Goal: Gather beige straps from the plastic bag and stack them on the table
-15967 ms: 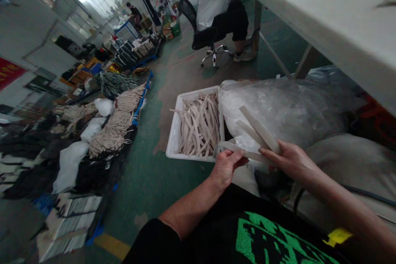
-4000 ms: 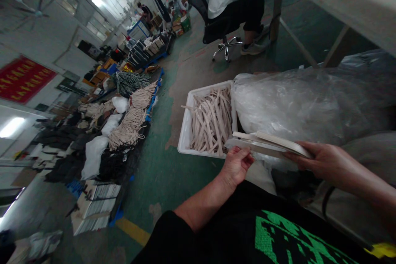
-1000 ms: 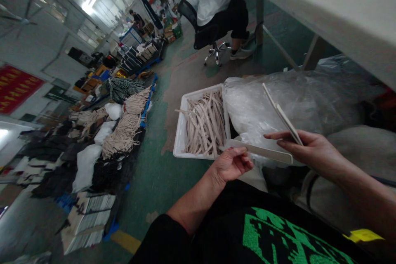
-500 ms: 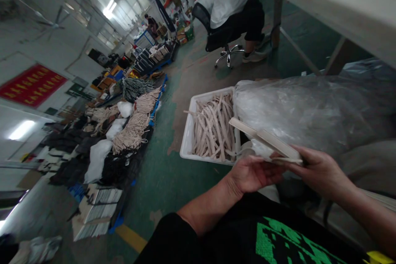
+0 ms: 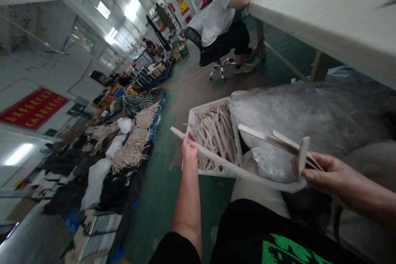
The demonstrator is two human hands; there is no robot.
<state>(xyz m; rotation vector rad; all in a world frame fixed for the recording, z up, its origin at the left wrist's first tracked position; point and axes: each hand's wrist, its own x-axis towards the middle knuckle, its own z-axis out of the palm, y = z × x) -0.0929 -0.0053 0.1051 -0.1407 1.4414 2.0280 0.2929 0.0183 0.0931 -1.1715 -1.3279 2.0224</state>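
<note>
A long beige fabric strip [image 5: 222, 163] stretches between my two hands and sags toward its right end. My left hand [image 5: 190, 147] is closed on it near its far left end, over the edge of a white plastic bin. In my right hand [image 5: 324, 173] are several similar folded strips [image 5: 262, 136], pinched between thumb and fingers, with one short end standing up. The white bin [image 5: 191, 117] holds a heap of loose beige strips [image 5: 213, 136]. The clear plastic bag [image 5: 275, 111] lies just beyond my right hand.
A pale-topped table [image 5: 315, 12] stands at the upper right. A person in a white shirt [image 5: 219, 16] sits on a black wheeled chair [image 5: 198, 43] beside it. To the left, pallets carry bundles of beige strips [image 5: 131, 148], dark cloth and white bags [image 5: 95, 173].
My left hand has moved away from my right hand, out to the left, drawing one strip out to its length. My right hand keeps the folded strips. The view has tilted up slightly.
</note>
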